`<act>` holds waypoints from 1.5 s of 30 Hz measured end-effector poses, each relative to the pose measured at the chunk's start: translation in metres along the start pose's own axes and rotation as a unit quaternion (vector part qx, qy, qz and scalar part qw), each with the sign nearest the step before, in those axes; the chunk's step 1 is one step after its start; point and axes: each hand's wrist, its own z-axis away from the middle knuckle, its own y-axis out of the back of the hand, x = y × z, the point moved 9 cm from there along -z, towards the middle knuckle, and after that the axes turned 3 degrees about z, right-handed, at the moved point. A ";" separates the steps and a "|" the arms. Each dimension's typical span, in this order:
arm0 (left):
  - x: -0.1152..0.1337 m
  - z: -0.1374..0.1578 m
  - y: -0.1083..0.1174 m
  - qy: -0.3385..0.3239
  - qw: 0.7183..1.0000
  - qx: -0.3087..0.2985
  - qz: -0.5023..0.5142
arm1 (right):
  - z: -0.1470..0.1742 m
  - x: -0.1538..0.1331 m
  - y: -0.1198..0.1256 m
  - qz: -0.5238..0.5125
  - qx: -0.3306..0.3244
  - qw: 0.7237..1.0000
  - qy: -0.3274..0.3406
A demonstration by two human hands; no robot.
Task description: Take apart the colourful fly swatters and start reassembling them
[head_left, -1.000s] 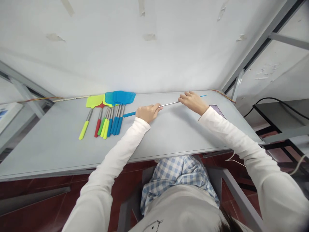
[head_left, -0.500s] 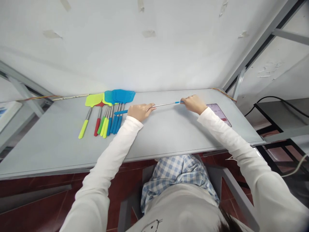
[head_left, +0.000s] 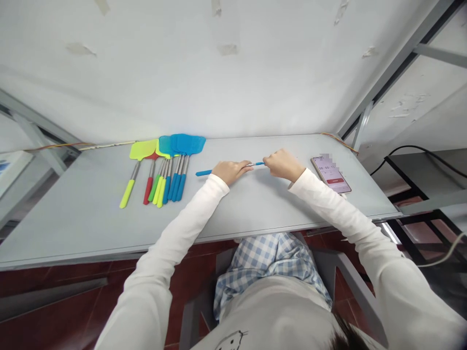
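Observation:
Above the tabletop, a blue fly swatter (head_left: 203,173) with a metal rod runs between my two hands. My left hand (head_left: 231,172) is closed around its handle, whose blue end sticks out to the left. My right hand (head_left: 283,165) is closed over the other end, so the paddle is mostly hidden. Only a short stretch of rod and a blue neck show between the hands. To the left lies a row of fly swatters with blue paddles (head_left: 188,144), a yellow-green one (head_left: 127,194), a red one (head_left: 148,189) and several other handles.
A phone (head_left: 337,182) with a timer on its screen lies on the grey table (head_left: 91,228), right of my right hand. A white wall stands behind. Metal frame bars (head_left: 394,73) rise at the right, and a black cable (head_left: 419,149) hangs there.
My hands have come closer together, and the rod between them is much shorter. My left hand moved right; my right hand moved slightly left and toward me. More of the phone shows.

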 end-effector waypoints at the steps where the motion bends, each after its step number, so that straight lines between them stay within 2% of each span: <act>1: 0.001 0.000 0.000 0.004 1.000 0.002 0.006 | 0.001 0.001 0.000 -0.001 -0.001 1.000 -0.001; 4: 0.001 -0.001 0.004 0.027 0.999 0.014 0.024 | 0.000 0.011 -0.001 -0.013 0.004 1.000 -0.024; 6: 0.000 -0.006 0.008 0.049 0.997 0.030 0.051 | -0.001 0.021 0.001 -0.033 0.031 0.997 -0.058; 8: -0.003 -0.012 0.011 0.071 0.990 0.056 0.110 | -0.001 0.029 0.012 -0.058 0.097 0.990 -0.087; 10: -0.007 -0.019 0.013 0.083 0.968 0.093 0.216 | 0.003 0.034 0.030 -0.084 0.198 0.971 -0.106; 12: -0.011 -0.023 0.010 0.094 0.917 0.120 0.368 | 0.012 0.038 0.044 -0.116 0.294 0.939 -0.136; 15: -0.010 -0.028 -0.004 0.105 0.794 0.112 0.588 | 0.025 0.042 0.038 -0.193 0.360 0.889 -0.207; 17: -0.004 -0.031 -0.009 0.091 0.729 0.110 0.670 | 0.024 0.037 0.017 -0.266 0.337 0.875 -0.222; 18: -0.001 -0.032 -0.010 0.080 0.710 0.115 0.690 | 0.020 0.031 0.002 -0.307 0.307 0.875 -0.212; 20: 0.004 -0.034 -0.015 0.069 0.697 0.120 0.703 | 0.012 0.016 -0.027 -0.384 0.231 0.876 -0.178; 23: 0.010 -0.039 -0.035 0.093 0.710 0.088 0.693 | 0.010 0.003 -0.055 -0.425 0.166 0.875 -0.162; 27: 0.013 -0.044 -0.060 0.137 0.744 0.038 0.653 | 0.014 0.004 -0.069 -0.418 0.113 0.881 -0.192; 29: 0.013 -0.045 -0.065 0.151 0.781 0.024 0.606 | 0.017 0.007 -0.071 -0.406 0.094 0.884 -0.213; 32: 0.010 -0.047 -0.060 0.142 0.855 0.038 0.498 | 0.021 0.011 -0.073 -0.398 0.085 0.880 -0.245; 34: 0.011 -0.047 -0.055 0.125 0.883 0.053 0.449 | 0.024 0.014 -0.075 -0.407 0.087 0.872 -0.259; 37: 0.013 -0.044 -0.053 0.102 0.893 0.059 0.435 | 0.026 0.017 -0.077 -0.392 0.090 0.875 -0.269; 42: 0.018 -0.034 -0.050 0.054 0.914 0.060 0.397 | 0.028 0.030 -0.078 -0.267 0.108 0.922 -0.260; 45: 0.022 -0.028 -0.046 0.030 0.935 0.070 0.347 | 0.033 0.047 -0.087 -0.231 0.110 0.917 -0.305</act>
